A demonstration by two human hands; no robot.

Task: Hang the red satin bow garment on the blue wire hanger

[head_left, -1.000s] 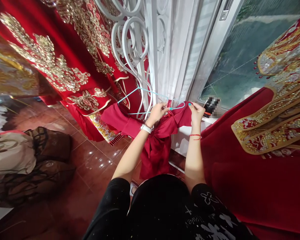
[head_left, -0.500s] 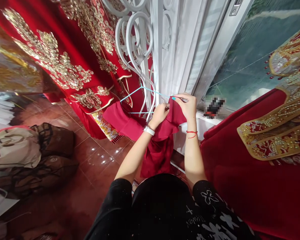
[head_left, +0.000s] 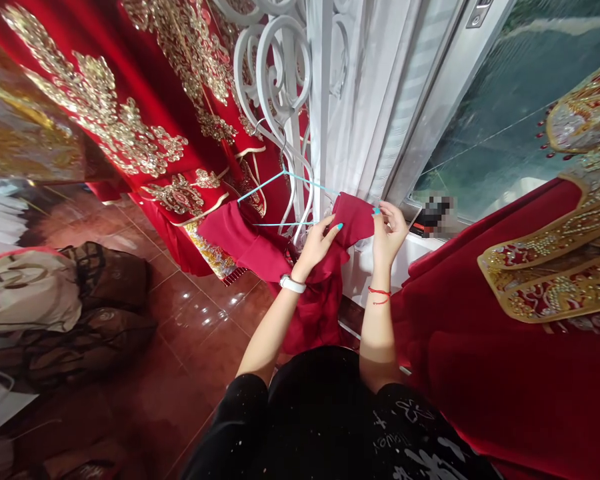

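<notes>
A plain crimson dress [head_left: 230,230] with flared shoulder pieces hangs on a thin light-blue hanger [head_left: 263,185]. The hanger's hook is on a white scrollwork metal stand [head_left: 307,100]. At the dress's right shoulder piece, my right hand [head_left: 390,235] pinches the outer edge of the cloth between thumb and fingers, drawing it out flat. My left hand [head_left: 314,250], with a white watch at the wrist, rests against the same shoulder, thumb and forefinger stretched out and apart; its other fingers are partly hidden. Below my wrists, the lower part of the dress drops in folds.
Red gowns with gold beading [head_left: 115,120] hang at the left. A red garment with gold embroidered panels [head_left: 535,267] is close on the right. Stuffed bags [head_left: 30,293] lie on the glossy tiled floor [head_left: 200,347]. A glass door [head_left: 485,127] stands behind, beside a white curtain.
My right hand has moved outward and slightly down, spreading the shoulder cloth flat. My left hand has shifted slightly down and its fingers have straightened.
</notes>
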